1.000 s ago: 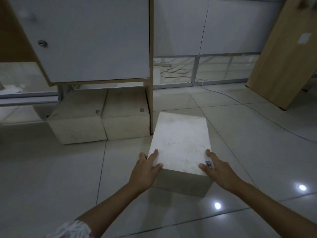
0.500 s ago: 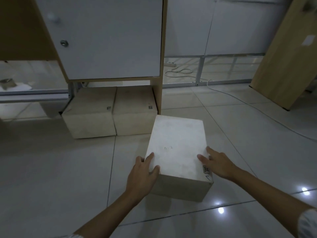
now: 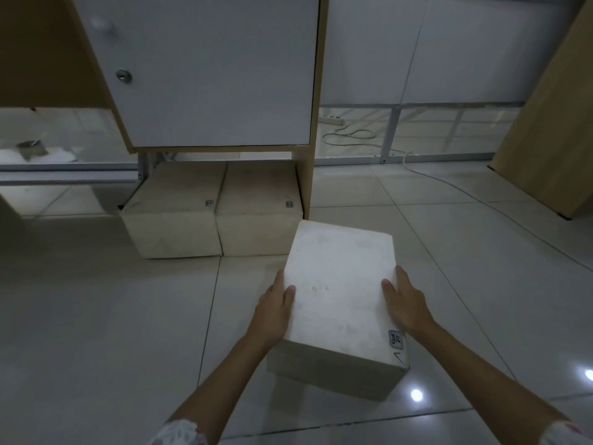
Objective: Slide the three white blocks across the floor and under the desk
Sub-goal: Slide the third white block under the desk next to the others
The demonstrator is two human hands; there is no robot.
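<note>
Two white blocks [image 3: 173, 216] [image 3: 260, 213] sit side by side on the floor under the desk's white cabinet [image 3: 208, 75], their front halves sticking out. The third white block [image 3: 340, 284] lies on the tiles just in front and to the right, its far corner close to the desk's wooden side panel [image 3: 305, 184]. My left hand [image 3: 272, 313] holds its left edge, thumb on top, fingers down the side. My right hand [image 3: 406, 303] holds the right edge the same way.
A tall wooden board [image 3: 545, 139] leans at the right. A white cable [image 3: 449, 184] runs across the tiles from a power strip [image 3: 330, 118] behind the metal frame rail [image 3: 417, 159]. Shiny tiled floor stretches to the left.
Both hands have slid forward along the third block's sides, from its near corners to about its middle. The block has swung a little, its far end now nearer the desk's side panel.
</note>
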